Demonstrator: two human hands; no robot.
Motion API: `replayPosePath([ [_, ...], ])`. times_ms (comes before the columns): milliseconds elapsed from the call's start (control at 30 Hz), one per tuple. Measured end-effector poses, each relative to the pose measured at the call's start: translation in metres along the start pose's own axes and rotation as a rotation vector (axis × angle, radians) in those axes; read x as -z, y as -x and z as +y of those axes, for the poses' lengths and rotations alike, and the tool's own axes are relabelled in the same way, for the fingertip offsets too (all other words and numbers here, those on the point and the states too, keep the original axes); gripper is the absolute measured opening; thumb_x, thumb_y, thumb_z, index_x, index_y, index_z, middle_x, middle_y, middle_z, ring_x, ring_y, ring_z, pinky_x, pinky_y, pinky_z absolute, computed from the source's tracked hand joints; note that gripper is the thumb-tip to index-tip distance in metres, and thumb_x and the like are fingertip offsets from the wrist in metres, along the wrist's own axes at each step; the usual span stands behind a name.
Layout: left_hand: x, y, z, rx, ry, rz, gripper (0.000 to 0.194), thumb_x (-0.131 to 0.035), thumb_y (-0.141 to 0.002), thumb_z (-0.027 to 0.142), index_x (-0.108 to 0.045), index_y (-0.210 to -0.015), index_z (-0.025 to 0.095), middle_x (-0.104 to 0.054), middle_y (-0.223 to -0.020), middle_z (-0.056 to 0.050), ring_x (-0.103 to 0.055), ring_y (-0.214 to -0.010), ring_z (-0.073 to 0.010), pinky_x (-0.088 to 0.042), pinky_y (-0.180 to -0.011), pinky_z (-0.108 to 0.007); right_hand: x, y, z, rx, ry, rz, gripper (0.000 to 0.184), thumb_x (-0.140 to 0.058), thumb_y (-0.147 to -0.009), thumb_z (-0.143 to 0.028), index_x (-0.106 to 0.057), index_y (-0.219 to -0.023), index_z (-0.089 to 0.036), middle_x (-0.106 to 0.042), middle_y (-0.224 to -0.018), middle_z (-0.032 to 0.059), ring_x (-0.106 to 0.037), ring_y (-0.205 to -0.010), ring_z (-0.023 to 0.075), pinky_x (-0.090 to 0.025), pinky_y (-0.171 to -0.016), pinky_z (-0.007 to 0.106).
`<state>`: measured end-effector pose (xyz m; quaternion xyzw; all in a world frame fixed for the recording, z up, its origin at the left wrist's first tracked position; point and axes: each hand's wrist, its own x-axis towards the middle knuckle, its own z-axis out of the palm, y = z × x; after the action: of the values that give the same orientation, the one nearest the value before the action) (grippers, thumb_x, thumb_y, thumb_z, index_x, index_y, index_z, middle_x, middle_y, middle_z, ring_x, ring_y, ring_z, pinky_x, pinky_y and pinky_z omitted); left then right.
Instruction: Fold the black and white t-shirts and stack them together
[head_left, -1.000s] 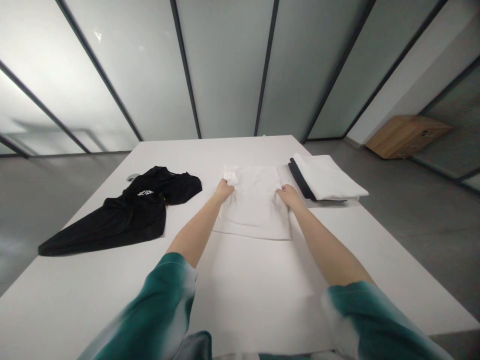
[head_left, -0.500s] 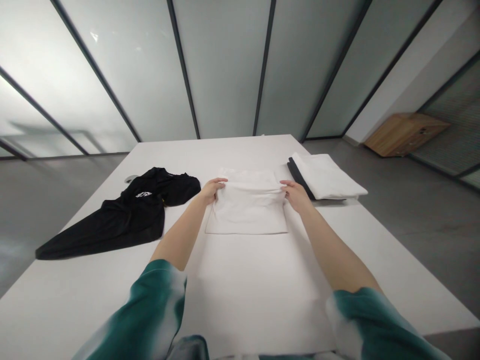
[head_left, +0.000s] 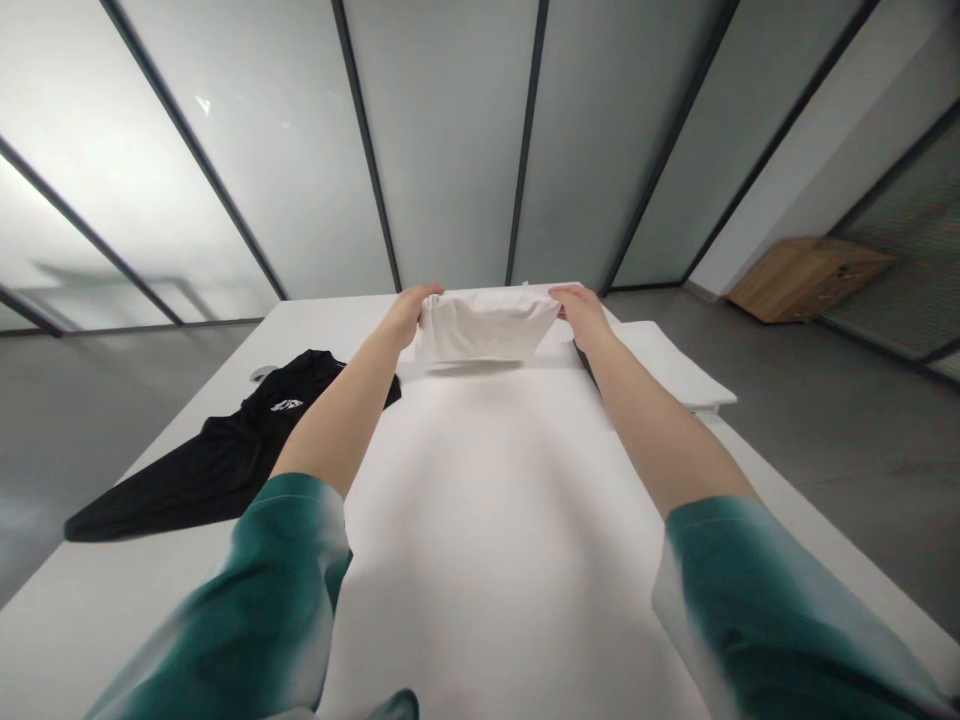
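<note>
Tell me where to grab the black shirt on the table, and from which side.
Probably by the long tapered end of the black shirt, coming from the left. That end lies flat on the white table, well away from the left forearm, which overlaps the shirt's inner edge in this view.

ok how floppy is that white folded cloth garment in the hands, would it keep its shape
The white folded cloth garment looks soft and floppy: its edges bow and sag between the left hand and right hand. It is probably light, as two hands at its corners seem enough. Released, its folds might slump.
</note>
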<state>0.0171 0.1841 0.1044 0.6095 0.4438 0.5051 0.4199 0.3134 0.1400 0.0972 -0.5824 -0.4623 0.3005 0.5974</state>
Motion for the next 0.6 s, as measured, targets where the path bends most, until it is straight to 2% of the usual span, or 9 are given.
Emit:
replayPosePath([
  [67, 0.007, 0.011, 0.004, -0.082, -0.005, -0.057, 0.037, -0.058, -0.078, 0.04, -0.069, -0.1, 0.013, -0.07, -0.104, -0.008, -0.062, -0.1, -0.0223, -0.048, -0.087, -0.033, 0.005, 0.009, 0.0, 0.084, 0.046, -0.024, 0.017, -0.06, -0.075, -0.027, -0.067, -0.089, -0.019, -0.066, -0.081, -0.0008, -0.06, -0.086, 0.0161, -0.049, -0.081, 0.03],
  [167, 0.019, 0.062, -0.016, -0.071, -0.069, -0.133, 0.043, -0.058, -0.078, 0.042, -0.067, -0.111, 0.016, -0.069, -0.103, -0.006, -0.061, -0.101, -0.0217, -0.046, -0.088, -0.032, 0.022, 0.049, 0.024, 0.096, 0.166, -0.103, 0.028, -0.06, -0.077, -0.031, -0.068, -0.101, -0.019, -0.067, -0.084, 0.0002, -0.06, -0.088, 0.0177, -0.048, -0.081, 0.03],
  [233, 0.028, 0.11, -0.043, 0.046, -0.147, -0.189, 0.046, -0.062, -0.076, 0.044, -0.066, -0.114, 0.018, -0.069, -0.093, -0.004, -0.062, -0.094, -0.0209, -0.047, -0.082, -0.031, 0.037, 0.087, 0.052, 0.026, 0.284, -0.202, 0.031, -0.061, -0.078, -0.032, -0.068, -0.104, -0.019, -0.067, -0.083, 0.0007, -0.061, -0.085, 0.0189, -0.048, -0.079, 0.03],
  [300, 0.038, 0.156, -0.074, 0.208, -0.249, -0.276, 0.051, -0.066, -0.073, 0.045, -0.064, -0.116, 0.019, -0.065, -0.076, -0.001, -0.062, -0.078, -0.0197, -0.048, -0.071, -0.03, 0.053, 0.121, 0.081, -0.055, 0.407, -0.352, 0.028, -0.064, -0.075, -0.029, -0.07, -0.102, -0.02, -0.069, -0.086, 0.0014, -0.063, -0.084, 0.0194, -0.048, -0.08, 0.031],
  [367, 0.048, 0.187, -0.099, 0.275, -0.27, -0.266, 0.048, -0.064, -0.074, 0.046, -0.063, -0.113, 0.018, -0.061, -0.067, 0.002, -0.061, -0.068, -0.018, -0.047, -0.065, -0.029, 0.065, 0.143, 0.105, -0.118, 0.485, -0.431, 0.023, -0.061, -0.077, -0.027, -0.071, -0.097, -0.02, -0.071, -0.084, 0.0027, -0.064, -0.082, 0.02, -0.049, -0.079, 0.031],
  [433, 0.055, 0.197, -0.112, 0.245, -0.294, -0.124, 0.041, -0.059, -0.077, 0.045, -0.062, -0.109, 0.018, -0.065, -0.074, -0.001, -0.063, -0.073, -0.0185, -0.05, -0.07, -0.031, 0.072, 0.15, 0.118, -0.103, 0.524, -0.378, 0.025, -0.056, -0.081, -0.028, -0.07, -0.099, -0.018, -0.072, -0.086, 0.0046, -0.065, -0.082, 0.0205, -0.049, -0.08, 0.032],
  [500, 0.054, 0.191, -0.111, 0.188, -0.389, 0.023, 0.033, -0.055, -0.081, 0.04, -0.062, -0.105, 0.019, -0.069, -0.09, -0.005, -0.065, -0.085, -0.0197, -0.052, -0.077, -0.032, 0.069, 0.144, 0.119, -0.049, 0.571, -0.293, 0.028, -0.052, -0.084, -0.028, -0.069, -0.104, -0.017, -0.073, -0.093, 0.0067, -0.066, -0.086, 0.0208, -0.05, -0.082, 0.033],
  [533, 0.05, 0.185, -0.106, 0.157, -0.465, 0.058, 0.03, -0.054, -0.082, 0.037, -0.063, -0.105, 0.02, -0.069, -0.099, -0.007, -0.065, -0.092, -0.0205, -0.052, -0.081, -0.033, 0.064, 0.138, 0.116, -0.016, 0.603, -0.265, 0.029, -0.051, -0.085, -0.028, -0.068, -0.106, -0.018, -0.073, -0.098, 0.0076, -0.066, -0.089, 0.0211, -0.05, -0.084, 0.033],
  [600, 0.034, 0.171, -0.094, 0.086, -0.648, 0.009, 0.031, -0.053, -0.083, 0.031, -0.064, -0.11, 0.021, -0.068, -0.113, -0.009, -0.063, -0.104, -0.0223, -0.051, -0.091, -0.035, 0.047, 0.127, 0.108, 0.069, 0.68, -0.265, 0.032, -0.049, -0.086, -0.027, -0.068, -0.111, -0.018, -0.071, -0.108, 0.0094, -0.064, -0.099, 0.0221, -0.049, -0.089, 0.035],
])
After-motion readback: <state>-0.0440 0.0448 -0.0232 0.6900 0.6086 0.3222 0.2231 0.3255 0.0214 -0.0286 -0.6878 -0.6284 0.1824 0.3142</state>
